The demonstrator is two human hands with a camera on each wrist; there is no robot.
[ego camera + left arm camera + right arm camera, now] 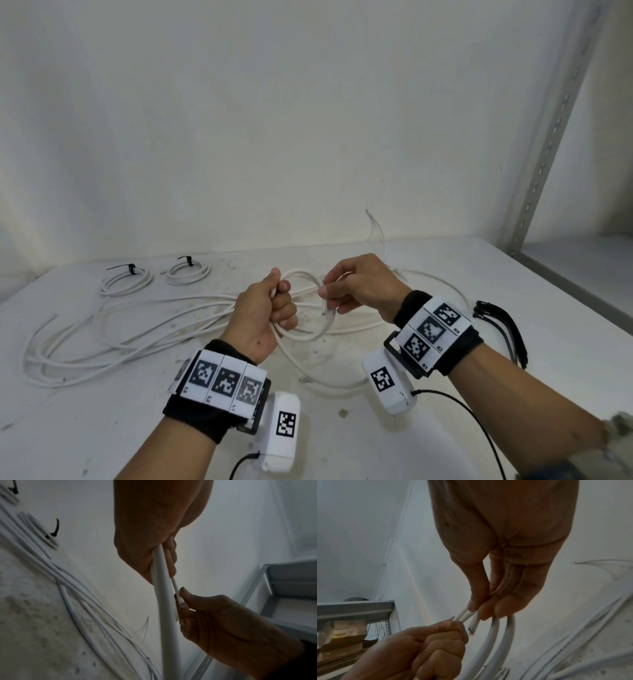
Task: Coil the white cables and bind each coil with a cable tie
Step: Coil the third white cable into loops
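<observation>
Your left hand (270,315) fisted round the cable loops (308,334), right hand (356,287) pinching the cut cable end (473,626), its hollow tip plain only from the wrist views

Even, soft light in the head view; dim, backlit, slightly blurred wrist views with bowed edges.

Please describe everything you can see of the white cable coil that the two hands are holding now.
The coil is a few loose loops of round white cable with a smooth, plastic-looking jacket, held above the table, not yet bound. The left hand grips its left side in a fist; the right hand pinches strands on the right, near a cut end that shows a dark core. More of the cable trails down to the table.
</observation>
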